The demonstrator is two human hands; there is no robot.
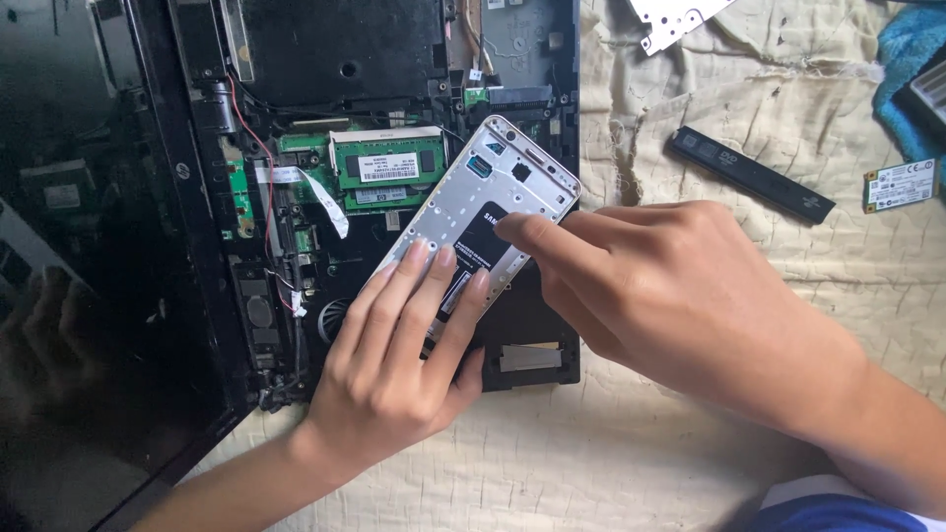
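A phone with its back cover off lies tilted on top of an opened black laptop base; its silver frame and dark battery show. My left hand lies flat on the phone's lower end, several fingers pressing it down. My right hand comes in from the right, its forefinger tip on the battery's upper edge. Green memory boards sit in the laptop just left of the phone.
The laptop's dark screen lies open at the left. On the cream cloth rest a black drive bezel strip, a small green card, a metal bracket and a blue cloth.
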